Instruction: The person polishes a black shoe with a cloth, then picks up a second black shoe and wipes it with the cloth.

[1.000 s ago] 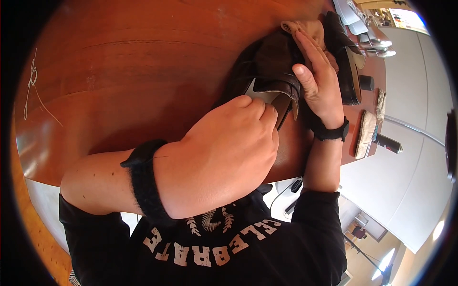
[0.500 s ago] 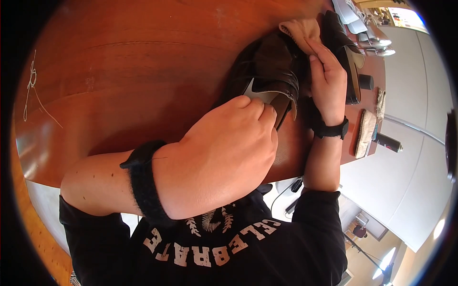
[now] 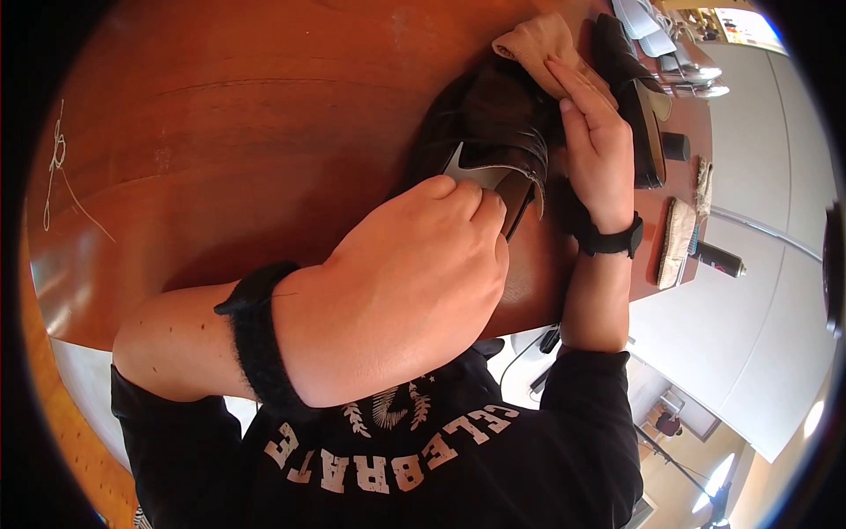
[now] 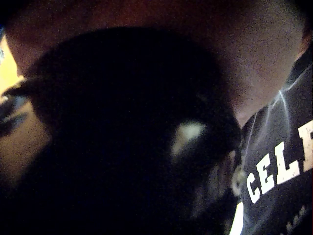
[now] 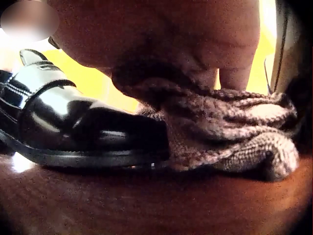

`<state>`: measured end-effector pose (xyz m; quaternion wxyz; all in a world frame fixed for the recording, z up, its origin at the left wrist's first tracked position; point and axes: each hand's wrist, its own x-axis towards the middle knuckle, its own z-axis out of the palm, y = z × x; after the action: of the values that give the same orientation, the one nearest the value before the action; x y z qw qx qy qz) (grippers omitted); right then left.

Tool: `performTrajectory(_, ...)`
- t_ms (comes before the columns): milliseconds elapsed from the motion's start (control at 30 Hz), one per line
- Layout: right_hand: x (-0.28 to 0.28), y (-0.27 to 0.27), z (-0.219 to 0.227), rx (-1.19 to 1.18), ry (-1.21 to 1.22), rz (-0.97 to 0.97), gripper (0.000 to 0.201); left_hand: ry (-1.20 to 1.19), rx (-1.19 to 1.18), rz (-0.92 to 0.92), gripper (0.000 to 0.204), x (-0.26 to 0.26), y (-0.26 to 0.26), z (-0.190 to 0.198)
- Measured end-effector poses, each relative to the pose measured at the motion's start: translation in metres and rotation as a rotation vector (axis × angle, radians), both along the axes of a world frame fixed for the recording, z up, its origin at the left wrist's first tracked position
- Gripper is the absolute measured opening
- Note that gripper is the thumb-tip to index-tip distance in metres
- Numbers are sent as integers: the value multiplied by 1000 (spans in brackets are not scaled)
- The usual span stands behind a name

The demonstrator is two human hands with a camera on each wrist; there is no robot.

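Currently, the glossy black loafer [image 3: 507,110] is lying sole-down on the tabletop [image 3: 264,132], its long axis running from the opening, nearer the torso, out to the toe. The left hand [image 3: 405,273] is holding it at that opening, the grip closed with the fingers curling in over the edge; their tips are hiding inside, and the left wrist view is too dark to add more.

At the other end, the right hand [image 3: 599,159] is pressing on a bunched tan knit cloth [image 5: 230,129], its fingers extending fairly straight rather than clenching. The cloth is touching the tip of the toe, so this hand is sitting nearer the toe and the left nearer the opening. Just beyond the right hand, a second dark shoe [image 3: 610,53] is lying, while a spray can [image 3: 718,258] is resting off toward the right edge.
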<state>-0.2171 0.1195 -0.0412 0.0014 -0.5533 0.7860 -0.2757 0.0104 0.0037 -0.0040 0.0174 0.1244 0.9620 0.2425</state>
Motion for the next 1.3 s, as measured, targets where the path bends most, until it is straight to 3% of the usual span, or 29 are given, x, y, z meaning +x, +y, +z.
performTrajectory(133, 0, -1, 4, -17, 20, 187, 39, 16, 13, 6, 39, 1, 0, -1)
performTrajectory(233, 8, -1, 6, 2, -5, 216, 39, 12, 20, 8, 39, 1, 0, -1)
performTrajectory(633, 2, 3, 0, -6, 38, -27, 33, 5, -2, -8, 38, 0, 0, 1)
performTrajectory(933, 4, 3, 7, -62, 89, 117, 32, 6, 20, 0, 39, 0, 0, 0)
performTrajectory(1033, 12, 3, 16, -108, -66, 196, 34, -6, 26, 2, 39, 0, 0, 0)
performTrajectory(1300, 24, 6, 22, -124, -191, 134, 33, -1, 21, -2, 39, 0, -1, 0)
